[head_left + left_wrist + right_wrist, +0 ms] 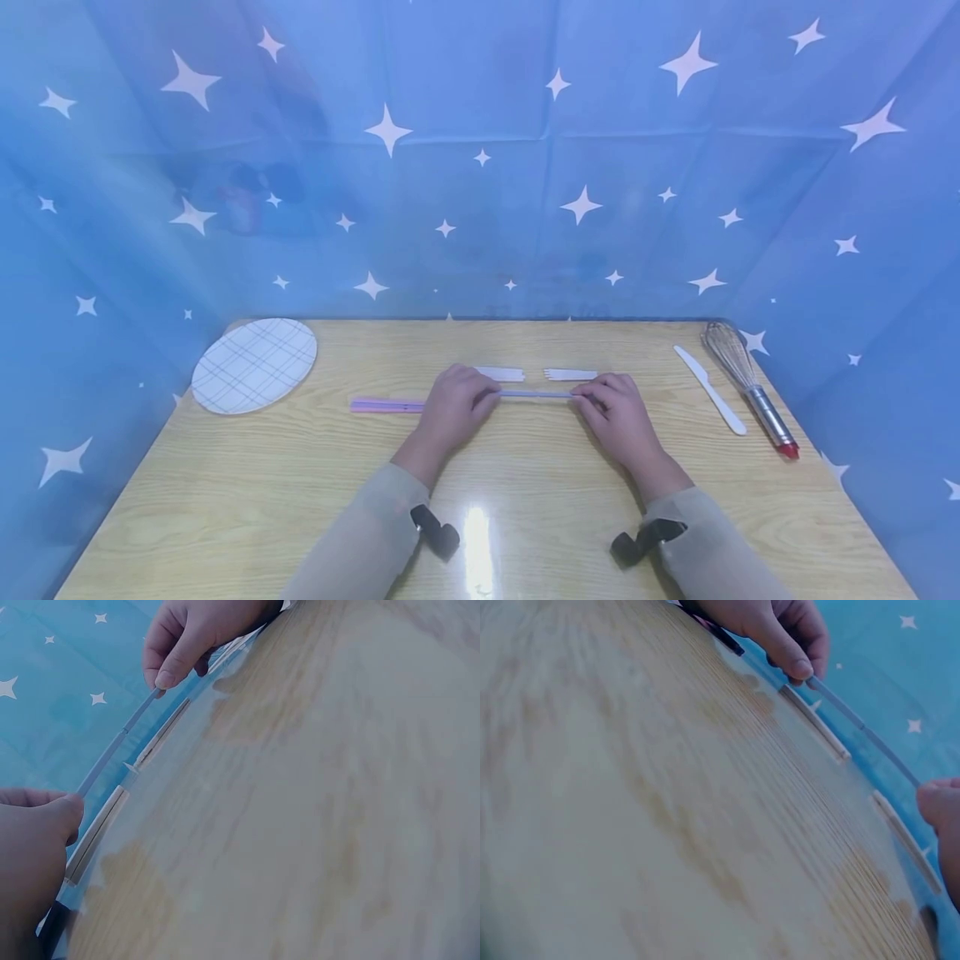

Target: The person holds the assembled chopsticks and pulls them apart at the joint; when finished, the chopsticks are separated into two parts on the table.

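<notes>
A thin bluish-purple straw (536,394) is held level above the table between my two hands. My left hand (456,408) pinches its left end between thumb and fingers. At the other end, the right hand (613,414) pinches it the same way. A small joint mark shows near the straw's middle in both wrist views. Just behind it lie two short pale pieces with uneven inner ends, a left piece (501,374) and a right piece (570,375), partly covered by the hands. Pink and purple straws (386,406) lie beside the left hand, which hides their right ends.
A white plate with a checked line pattern (255,367) sits at the back left. Toward the right edge lie a white knife (711,390) and a metal whisk (750,383) with a red tip. A blue star-patterned curtain (480,233) surrounds the wooden table (247,492).
</notes>
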{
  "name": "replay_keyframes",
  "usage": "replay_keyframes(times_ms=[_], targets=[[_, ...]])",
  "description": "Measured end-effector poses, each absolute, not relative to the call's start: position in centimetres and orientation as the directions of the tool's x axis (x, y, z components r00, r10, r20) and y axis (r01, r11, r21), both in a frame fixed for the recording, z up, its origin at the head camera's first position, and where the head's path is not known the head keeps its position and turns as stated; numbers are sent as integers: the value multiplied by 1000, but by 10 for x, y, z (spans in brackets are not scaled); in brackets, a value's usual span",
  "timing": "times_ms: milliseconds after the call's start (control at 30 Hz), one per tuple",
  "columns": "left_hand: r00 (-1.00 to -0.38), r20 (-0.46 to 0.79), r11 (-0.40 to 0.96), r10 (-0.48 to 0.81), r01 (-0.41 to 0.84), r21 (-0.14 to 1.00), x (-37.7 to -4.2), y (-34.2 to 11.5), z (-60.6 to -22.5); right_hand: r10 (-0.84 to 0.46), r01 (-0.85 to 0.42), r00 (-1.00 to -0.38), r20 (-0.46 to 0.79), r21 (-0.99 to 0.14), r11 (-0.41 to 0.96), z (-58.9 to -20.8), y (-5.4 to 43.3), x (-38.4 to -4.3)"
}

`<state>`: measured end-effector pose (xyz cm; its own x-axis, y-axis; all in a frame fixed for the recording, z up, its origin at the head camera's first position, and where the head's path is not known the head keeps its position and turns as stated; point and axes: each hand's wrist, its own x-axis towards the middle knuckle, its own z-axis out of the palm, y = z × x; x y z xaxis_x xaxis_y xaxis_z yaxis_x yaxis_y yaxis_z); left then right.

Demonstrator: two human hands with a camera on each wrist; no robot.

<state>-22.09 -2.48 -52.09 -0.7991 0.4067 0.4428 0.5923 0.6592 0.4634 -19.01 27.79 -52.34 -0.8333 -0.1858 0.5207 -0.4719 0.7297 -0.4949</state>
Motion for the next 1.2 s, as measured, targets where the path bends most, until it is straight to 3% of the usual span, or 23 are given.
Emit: replay_keyframes(times_ms=[667,900,1200], targets=[[-837,491,676,243,509,533,-224,-26,-526,-118,-426,-838,533,-504,751,-526,281,-195],[-878,441,673,184,440,595,-225,-26,-524,-102,-400,-844,526,-493,772,-525,285,-201],[-894,417,700,164,403,590,-226,-26,-526,-91,-365,-867,490,-499,786,-525,294,-207]])
